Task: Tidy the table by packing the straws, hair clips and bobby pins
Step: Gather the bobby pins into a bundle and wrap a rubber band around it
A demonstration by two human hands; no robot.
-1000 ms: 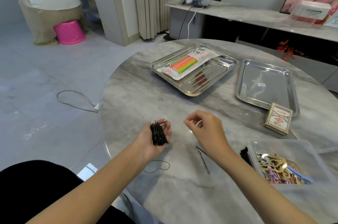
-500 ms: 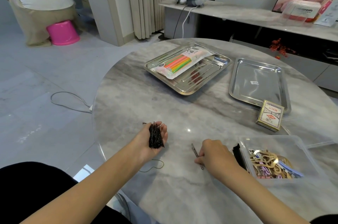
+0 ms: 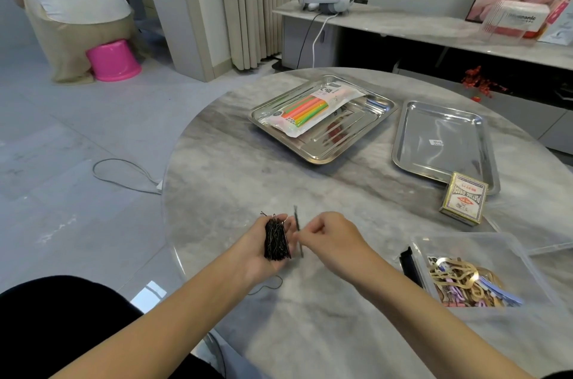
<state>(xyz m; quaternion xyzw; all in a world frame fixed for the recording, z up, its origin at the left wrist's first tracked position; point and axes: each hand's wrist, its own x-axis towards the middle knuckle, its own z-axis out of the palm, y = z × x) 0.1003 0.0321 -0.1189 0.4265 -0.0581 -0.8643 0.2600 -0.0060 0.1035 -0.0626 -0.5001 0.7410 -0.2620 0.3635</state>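
Here the left hand (image 3: 263,250) is lying palm up over the near part of the marble surface (image 3: 235,180), its grip loosely cupped around a dense bundle of black bobby pins (image 3: 276,239); the fingers are curling only partway, so the bundle is resting rather than being squeezed. Just right of the bundle, the right hand (image 3: 330,237) is pinching a single bobby pin (image 3: 298,231) between fingertips, the pin standing roughly upright and nearly touching the bundle. Under the left wrist a thin dark elastic loop (image 3: 269,285) is lying on the surface. Farther right of the bundle, a clear plastic box (image 3: 483,247) is holding the hair clips (image 3: 465,282), and beyond the bundle a steel tray (image 3: 313,158) is carrying the packet of straws (image 3: 310,110). The risk is in the open palm: pushing the new pin in crooked could be fanning the bundle, and any tilt of the hand could be spilling pins across the slick surface.
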